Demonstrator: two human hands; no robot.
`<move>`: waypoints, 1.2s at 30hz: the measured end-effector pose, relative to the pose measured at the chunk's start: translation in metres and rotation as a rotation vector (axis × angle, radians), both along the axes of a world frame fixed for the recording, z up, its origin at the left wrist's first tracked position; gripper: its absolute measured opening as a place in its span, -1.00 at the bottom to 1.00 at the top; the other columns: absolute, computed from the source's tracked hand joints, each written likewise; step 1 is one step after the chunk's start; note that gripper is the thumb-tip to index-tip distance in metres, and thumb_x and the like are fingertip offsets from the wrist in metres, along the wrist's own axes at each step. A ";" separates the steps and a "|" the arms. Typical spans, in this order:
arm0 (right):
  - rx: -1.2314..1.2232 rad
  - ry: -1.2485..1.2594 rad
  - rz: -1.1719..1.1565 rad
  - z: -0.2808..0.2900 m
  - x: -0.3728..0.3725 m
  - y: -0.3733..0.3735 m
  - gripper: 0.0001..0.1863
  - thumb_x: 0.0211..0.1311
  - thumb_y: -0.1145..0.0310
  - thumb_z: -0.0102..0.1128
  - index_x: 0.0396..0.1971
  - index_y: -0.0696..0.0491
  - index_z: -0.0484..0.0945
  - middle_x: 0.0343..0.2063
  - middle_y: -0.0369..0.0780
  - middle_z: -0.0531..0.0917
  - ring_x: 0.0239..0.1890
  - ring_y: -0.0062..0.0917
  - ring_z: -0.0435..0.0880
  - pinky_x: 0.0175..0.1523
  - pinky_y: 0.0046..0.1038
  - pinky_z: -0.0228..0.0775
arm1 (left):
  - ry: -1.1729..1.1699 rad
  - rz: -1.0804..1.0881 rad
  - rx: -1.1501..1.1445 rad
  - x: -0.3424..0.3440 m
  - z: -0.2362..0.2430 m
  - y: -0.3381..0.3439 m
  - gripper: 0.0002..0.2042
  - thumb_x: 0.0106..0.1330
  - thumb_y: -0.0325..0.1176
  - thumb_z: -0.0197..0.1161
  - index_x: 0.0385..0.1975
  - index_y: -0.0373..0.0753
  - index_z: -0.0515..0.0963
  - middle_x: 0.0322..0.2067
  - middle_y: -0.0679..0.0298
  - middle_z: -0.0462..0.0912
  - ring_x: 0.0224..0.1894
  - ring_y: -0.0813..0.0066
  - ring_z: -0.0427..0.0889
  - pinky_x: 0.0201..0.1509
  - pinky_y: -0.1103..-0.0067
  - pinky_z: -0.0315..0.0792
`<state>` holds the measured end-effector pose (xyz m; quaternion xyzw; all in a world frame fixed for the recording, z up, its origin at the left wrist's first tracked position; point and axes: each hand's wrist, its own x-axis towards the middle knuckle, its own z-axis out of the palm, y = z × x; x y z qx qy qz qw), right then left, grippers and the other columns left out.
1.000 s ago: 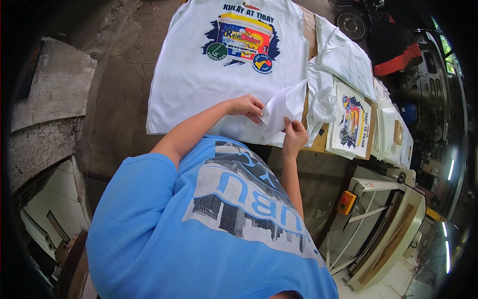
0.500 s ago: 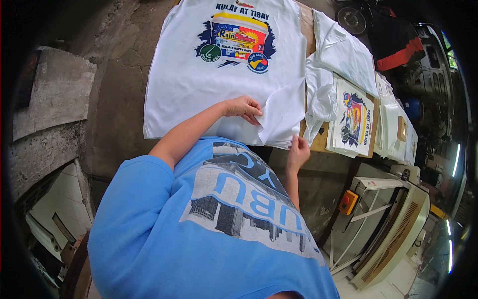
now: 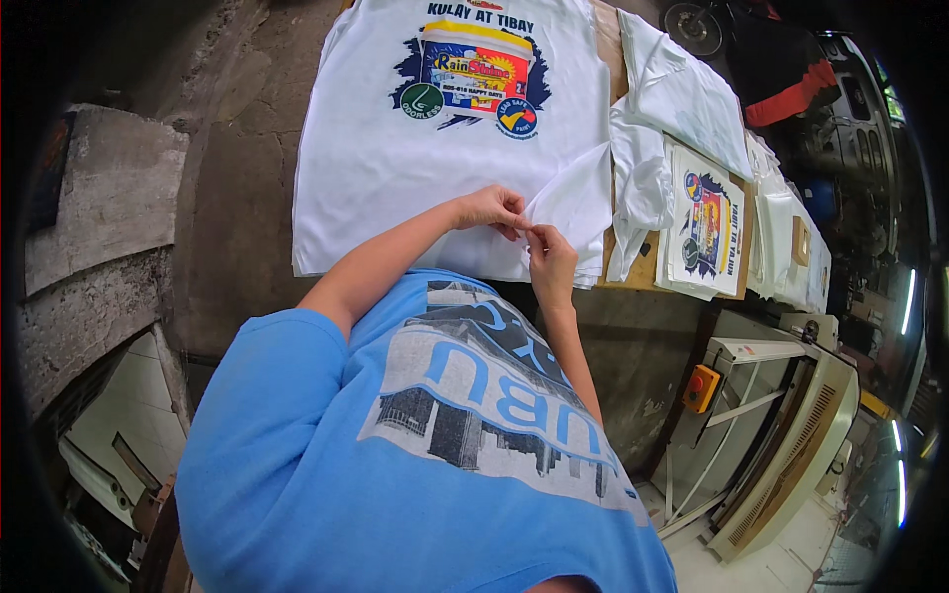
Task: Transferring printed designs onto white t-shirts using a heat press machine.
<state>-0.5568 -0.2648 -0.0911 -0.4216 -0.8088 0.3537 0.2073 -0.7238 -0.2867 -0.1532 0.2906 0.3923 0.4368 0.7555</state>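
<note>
A stack of white cloth shirt panels (image 3: 366,188) lies on the table, the top one printed with a colourful paint pail. My left hand (image 3: 496,212) pinches the folded-back edge of the top panel near its lower right part. My right hand (image 3: 546,252) is just below it, fingertips meeting the left ones and closed on the same cloth edge. To the right lie a crumpled white cloth (image 3: 641,193) and a pile of printed white pieces (image 3: 690,259).
More white bundles (image 3: 771,227) continue along the table (image 3: 732,287) to the right. A beige machine with an orange switch box (image 3: 704,388) stands at lower right. A motorbike wheel (image 3: 692,30) is at the back. Concrete ledges (image 3: 109,198) are on the left.
My right hand first dropped toward the panel's lower right corner, then moved left and up to join my left hand at the folded edge. The lifted flap of cloth shifted with them.
</note>
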 end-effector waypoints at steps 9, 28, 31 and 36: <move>-0.330 0.182 -0.248 0.007 0.011 0.002 -0.89 0.15 0.46 0.04 -0.43 0.20 0.48 -0.62 -0.29 0.52 -0.59 -0.69 0.47 -0.54 -0.64 0.32 | -0.047 0.019 -0.007 -0.001 -0.006 0.001 -0.84 0.08 -0.31 0.28 -0.56 -0.20 0.45 -0.50 0.38 0.54 -0.43 0.60 0.56 -0.27 0.66 0.51; -0.158 0.099 -0.168 -0.002 0.013 0.011 -0.78 0.11 0.37 0.10 -0.30 0.19 0.51 -0.45 -0.19 0.57 -0.49 -0.59 0.51 -0.43 -0.56 0.37 | -0.111 0.014 -0.011 -0.003 -0.004 0.002 -0.88 0.17 -0.38 0.16 -0.36 -0.27 0.50 -0.37 0.32 0.55 -0.29 0.55 0.55 -0.13 0.58 0.50; -0.050 0.054 -0.317 -0.006 0.045 0.032 -0.79 0.07 0.39 0.13 -0.30 0.17 0.52 -0.41 -0.14 0.57 -0.45 -0.48 0.53 -0.35 -0.50 0.37 | -0.098 0.006 -0.015 -0.003 -0.008 0.003 -0.85 0.18 -0.36 0.16 -0.32 -0.27 0.51 -0.35 0.32 0.55 -0.29 0.55 0.55 -0.12 0.57 0.50; 0.075 -0.238 -0.460 -0.022 0.085 0.055 -0.79 0.01 0.42 0.16 -0.31 0.12 0.54 -0.41 -0.12 0.55 -0.41 -0.41 0.53 -0.29 -0.45 0.36 | -0.080 -0.003 -0.033 -0.003 -0.006 0.004 -0.85 0.17 -0.36 0.17 -0.31 -0.27 0.50 -0.35 0.32 0.55 -0.29 0.55 0.55 -0.11 0.57 0.49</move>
